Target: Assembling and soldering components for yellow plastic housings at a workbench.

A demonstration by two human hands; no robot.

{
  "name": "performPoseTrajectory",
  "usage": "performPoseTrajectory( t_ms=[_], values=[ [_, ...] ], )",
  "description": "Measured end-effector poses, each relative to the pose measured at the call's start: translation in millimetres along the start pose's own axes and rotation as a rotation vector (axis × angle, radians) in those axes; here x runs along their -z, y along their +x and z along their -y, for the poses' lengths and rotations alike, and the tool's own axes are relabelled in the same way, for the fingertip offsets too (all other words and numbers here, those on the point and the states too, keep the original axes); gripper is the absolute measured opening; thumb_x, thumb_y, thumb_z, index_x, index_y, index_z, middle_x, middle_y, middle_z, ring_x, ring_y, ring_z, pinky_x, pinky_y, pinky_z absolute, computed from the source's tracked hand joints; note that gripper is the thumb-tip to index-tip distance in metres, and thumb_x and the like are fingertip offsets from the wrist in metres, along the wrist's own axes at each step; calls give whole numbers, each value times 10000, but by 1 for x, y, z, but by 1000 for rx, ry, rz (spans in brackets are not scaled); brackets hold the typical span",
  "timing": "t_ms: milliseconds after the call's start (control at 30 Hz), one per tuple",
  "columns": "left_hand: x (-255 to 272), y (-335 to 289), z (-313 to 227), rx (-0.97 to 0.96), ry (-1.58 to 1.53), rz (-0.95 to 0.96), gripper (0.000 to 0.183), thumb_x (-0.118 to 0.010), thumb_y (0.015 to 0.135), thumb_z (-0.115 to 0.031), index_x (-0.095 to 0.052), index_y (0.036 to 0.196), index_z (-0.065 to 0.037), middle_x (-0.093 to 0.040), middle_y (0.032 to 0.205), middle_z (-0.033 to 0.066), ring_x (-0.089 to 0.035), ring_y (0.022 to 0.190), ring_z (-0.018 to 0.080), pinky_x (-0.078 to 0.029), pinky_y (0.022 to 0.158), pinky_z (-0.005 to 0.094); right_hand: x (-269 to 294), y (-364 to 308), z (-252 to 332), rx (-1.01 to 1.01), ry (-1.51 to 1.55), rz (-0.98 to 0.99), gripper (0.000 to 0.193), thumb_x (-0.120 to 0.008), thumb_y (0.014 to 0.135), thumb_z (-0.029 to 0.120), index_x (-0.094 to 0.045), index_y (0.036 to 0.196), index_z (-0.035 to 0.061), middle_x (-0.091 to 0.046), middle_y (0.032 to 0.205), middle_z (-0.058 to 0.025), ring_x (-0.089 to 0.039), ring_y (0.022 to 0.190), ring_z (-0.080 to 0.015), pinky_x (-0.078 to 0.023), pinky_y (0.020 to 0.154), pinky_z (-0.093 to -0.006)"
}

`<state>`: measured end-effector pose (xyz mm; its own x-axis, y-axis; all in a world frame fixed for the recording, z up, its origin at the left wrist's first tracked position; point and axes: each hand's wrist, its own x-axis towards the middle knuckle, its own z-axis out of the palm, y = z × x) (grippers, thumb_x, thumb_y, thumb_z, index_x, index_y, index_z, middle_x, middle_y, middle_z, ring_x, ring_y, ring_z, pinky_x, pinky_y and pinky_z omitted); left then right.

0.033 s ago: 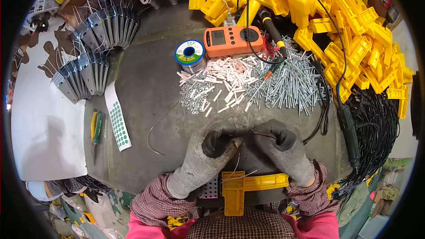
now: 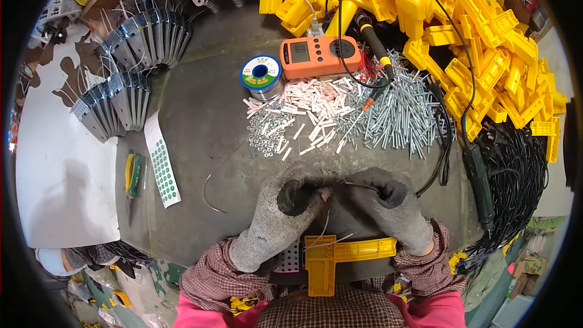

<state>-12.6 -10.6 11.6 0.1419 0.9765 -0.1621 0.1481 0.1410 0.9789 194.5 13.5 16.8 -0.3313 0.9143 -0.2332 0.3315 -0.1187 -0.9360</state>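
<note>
My left hand [image 2: 294, 197], in a grey glove with a dark palm, is closed with its fingertips pinched on a thin wire [image 2: 328, 222]. The wire runs down toward a yellow plastic handle [image 2: 320, 266] at the table's near edge. My right hand [image 2: 382, 194], gloved alike, is closed too, its fingertips almost meeting the left ones. A thin dark strand, seemingly wire, shows between them; the fingers mostly hide its ends. Another pale wire [image 2: 340, 240] lies across the handle. Partly covered by my left forearm, a perforated metal plate [image 2: 288, 259] sits beside the handle.
Beyond my hands lie metal nuts [image 2: 262, 130], pale sleeves [image 2: 319, 106] and screws [image 2: 404, 115]. A solder spool [image 2: 261, 78] stands by an orange multimeter [image 2: 319, 56]. Yellow handles [image 2: 486, 54] heap at right, near a corded black tool [image 2: 480, 185]. Pliers [image 2: 132, 176] and a sticker sheet [image 2: 161, 161] lie left.
</note>
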Motion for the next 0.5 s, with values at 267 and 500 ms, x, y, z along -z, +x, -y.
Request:
performPoseTrajectory(
  t_ms=[267, 500],
  values=[
    [-3, 2, -1, 101, -228, 56, 225, -721, 873, -53, -692, 1085, 16, -712, 1028, 85, -640, 965, 130, -509, 872, 278, 1, 3, -9, 201, -79, -73, 198, -628, 929, 147, -667, 1076, 20, -671, 918, -109, -637, 797, -164, -506, 719, -304],
    [-2, 4, 6, 111, -164, 69, 272, -709, 908, -147, -657, 1131, 0, -709, 1012, 68, -641, 933, 116, -520, 794, 252, 0, 2, 1, 176, -109, 0, 198, -550, 974, 116, -634, 1117, 8, -639, 925, -122, -648, 789, -196, -499, 694, -310]
  ],
)
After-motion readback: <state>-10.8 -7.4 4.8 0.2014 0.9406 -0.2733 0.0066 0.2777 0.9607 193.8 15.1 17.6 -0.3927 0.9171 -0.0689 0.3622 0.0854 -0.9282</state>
